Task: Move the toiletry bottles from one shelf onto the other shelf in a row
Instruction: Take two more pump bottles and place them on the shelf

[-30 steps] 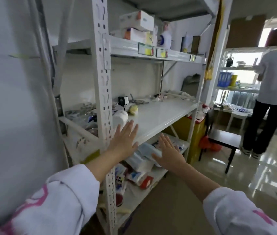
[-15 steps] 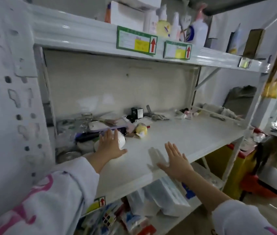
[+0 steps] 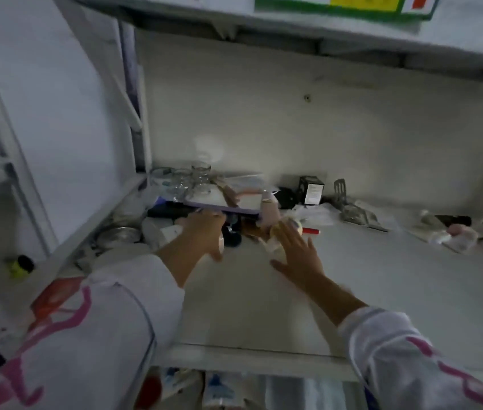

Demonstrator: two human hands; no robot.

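White metal shelf (image 3: 382,291), middle tier: bare across the centre and lower right of the frame, cluttered along the back wall. Back left: a cluster of clear glass jars (image 3: 193,180), apparently empty, beside a flat purple-edged board (image 3: 225,202); lower left, a round metal dish (image 3: 119,235), contents not discernible. Back centre: a small black box (image 3: 311,189); a red pen (image 3: 311,231) lies just right of centre. Upper shelf edge (image 3: 412,34) at top of frame carries a green-and-yellow label (image 3: 344,4); no toiletry bottles are in view. Left hand (image 3: 204,232), centre-left, reaches into the clutter, fingers curled over a white cylindrical container (image 3: 169,232); whether gripped cannot be told. Right hand (image 3: 296,250), centre, palm down, fingers spread, holding nothing, fingertips at a yellowish rounded object (image 3: 281,229).
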